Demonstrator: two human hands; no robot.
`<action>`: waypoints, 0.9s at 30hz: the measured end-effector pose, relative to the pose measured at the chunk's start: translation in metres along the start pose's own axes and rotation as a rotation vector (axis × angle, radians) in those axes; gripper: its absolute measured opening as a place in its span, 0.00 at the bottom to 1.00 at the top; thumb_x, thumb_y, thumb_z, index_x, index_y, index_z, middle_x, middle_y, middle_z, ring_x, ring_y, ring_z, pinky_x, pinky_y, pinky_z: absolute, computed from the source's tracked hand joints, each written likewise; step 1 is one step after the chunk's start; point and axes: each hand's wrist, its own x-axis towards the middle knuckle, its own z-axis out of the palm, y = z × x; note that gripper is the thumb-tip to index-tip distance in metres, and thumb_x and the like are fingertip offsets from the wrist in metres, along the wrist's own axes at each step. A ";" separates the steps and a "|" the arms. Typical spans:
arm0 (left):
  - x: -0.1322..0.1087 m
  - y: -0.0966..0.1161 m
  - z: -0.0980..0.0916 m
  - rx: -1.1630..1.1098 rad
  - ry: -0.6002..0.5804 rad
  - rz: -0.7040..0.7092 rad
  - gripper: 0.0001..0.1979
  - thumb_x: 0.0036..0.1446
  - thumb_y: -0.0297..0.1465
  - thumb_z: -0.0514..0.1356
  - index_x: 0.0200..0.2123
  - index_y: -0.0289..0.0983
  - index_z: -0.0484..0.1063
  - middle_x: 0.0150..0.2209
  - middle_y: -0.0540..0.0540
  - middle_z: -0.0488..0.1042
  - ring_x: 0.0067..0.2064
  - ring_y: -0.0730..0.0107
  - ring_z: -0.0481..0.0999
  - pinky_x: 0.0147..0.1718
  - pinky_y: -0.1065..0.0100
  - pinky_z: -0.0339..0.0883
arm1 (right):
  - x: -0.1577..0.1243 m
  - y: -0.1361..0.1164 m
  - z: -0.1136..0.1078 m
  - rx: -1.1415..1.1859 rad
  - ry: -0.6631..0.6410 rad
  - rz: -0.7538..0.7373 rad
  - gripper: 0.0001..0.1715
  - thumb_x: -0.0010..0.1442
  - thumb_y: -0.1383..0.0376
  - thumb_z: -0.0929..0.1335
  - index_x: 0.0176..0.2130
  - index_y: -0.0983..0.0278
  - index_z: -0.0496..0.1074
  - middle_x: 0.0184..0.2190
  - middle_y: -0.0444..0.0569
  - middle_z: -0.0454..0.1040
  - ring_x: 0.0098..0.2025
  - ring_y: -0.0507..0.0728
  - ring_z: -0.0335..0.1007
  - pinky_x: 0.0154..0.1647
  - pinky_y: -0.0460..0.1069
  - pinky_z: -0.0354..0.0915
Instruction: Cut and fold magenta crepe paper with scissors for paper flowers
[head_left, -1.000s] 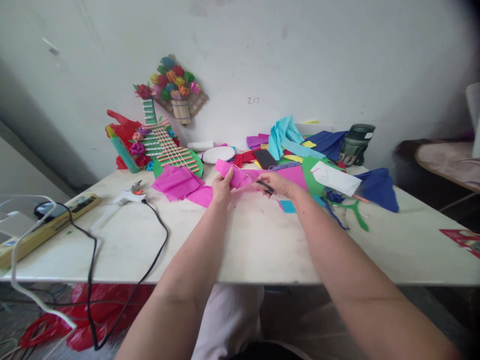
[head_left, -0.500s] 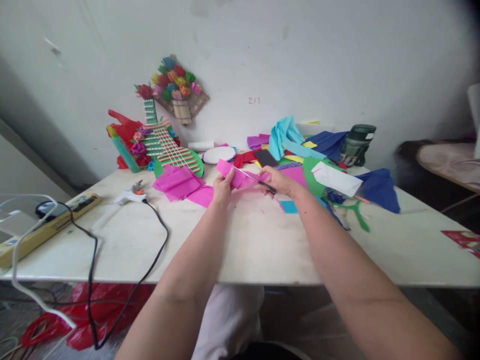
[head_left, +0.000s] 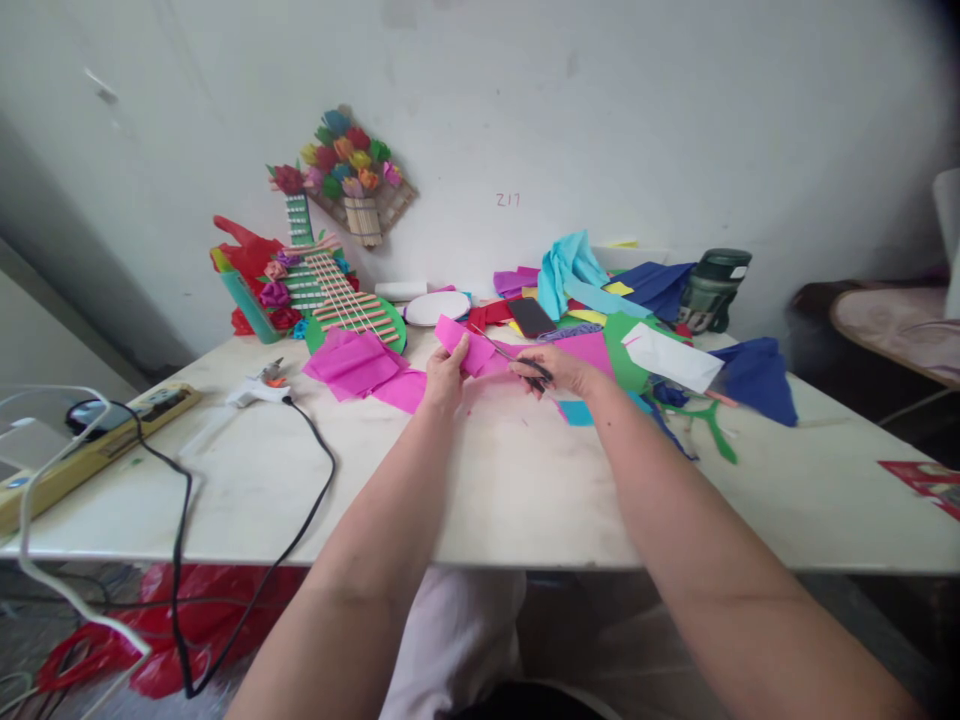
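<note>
My left hand (head_left: 445,376) pinches a strip of pink paper (head_left: 469,350) and holds it up over the white table (head_left: 487,480). My right hand (head_left: 559,368) grips black-handled scissors (head_left: 517,361), with the blades pointing left into the pink paper. More pink crepe paper (head_left: 360,368) lies just left of my left hand. Both hands are closed around what they hold.
A white glue gun (head_left: 251,395) with a black cord (head_left: 300,480) lies at left beside a yellow power strip (head_left: 82,455). Coloured paper scraps (head_left: 637,330), a phone (head_left: 531,316), a dark green jar (head_left: 709,290) and paper flower crafts (head_left: 330,290) crowd the back.
The scissors have shifted slightly along the pink paper, their blades now lower and closer to my left hand. My arms otherwise stay in place.
</note>
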 end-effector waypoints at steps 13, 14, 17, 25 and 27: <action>-0.002 0.003 0.003 -0.075 -0.004 -0.015 0.19 0.32 0.36 0.73 0.27 0.33 0.72 0.24 0.50 0.74 0.25 0.76 0.72 0.24 0.75 0.65 | 0.006 0.010 -0.002 0.032 0.013 -0.004 0.14 0.56 0.62 0.67 0.23 0.64 0.62 0.14 0.41 0.64 0.14 0.47 0.58 0.14 0.42 0.59; -0.002 0.003 0.003 -0.079 -0.010 -0.014 0.19 0.32 0.36 0.73 0.27 0.33 0.72 0.24 0.50 0.74 0.25 0.76 0.72 0.25 0.75 0.65 | 0.006 0.009 -0.002 0.038 0.012 -0.003 0.13 0.56 0.62 0.67 0.23 0.64 0.62 0.14 0.41 0.63 0.14 0.47 0.58 0.14 0.42 0.58; -0.002 0.003 0.002 -0.088 -0.013 -0.012 0.17 0.33 0.35 0.72 0.26 0.33 0.72 0.23 0.50 0.73 0.25 0.76 0.72 0.24 0.75 0.65 | 0.006 0.010 -0.002 0.069 0.018 0.009 0.12 0.56 0.64 0.64 0.23 0.65 0.63 0.13 0.40 0.62 0.14 0.47 0.57 0.14 0.43 0.57; 0.000 0.002 0.001 -0.096 -0.006 -0.017 0.16 0.35 0.34 0.72 0.26 0.33 0.73 0.23 0.50 0.73 0.25 0.75 0.72 0.24 0.75 0.64 | 0.010 0.013 -0.003 0.057 0.033 0.020 0.07 0.53 0.65 0.64 0.25 0.65 0.65 0.14 0.40 0.61 0.14 0.47 0.56 0.13 0.43 0.55; 0.000 0.002 0.001 -0.093 -0.002 -0.023 0.16 0.35 0.34 0.72 0.27 0.32 0.73 0.23 0.50 0.73 0.25 0.75 0.72 0.24 0.74 0.65 | 0.009 0.012 -0.003 0.049 0.030 0.008 0.07 0.52 0.65 0.64 0.24 0.65 0.65 0.14 0.40 0.60 0.15 0.47 0.56 0.13 0.43 0.55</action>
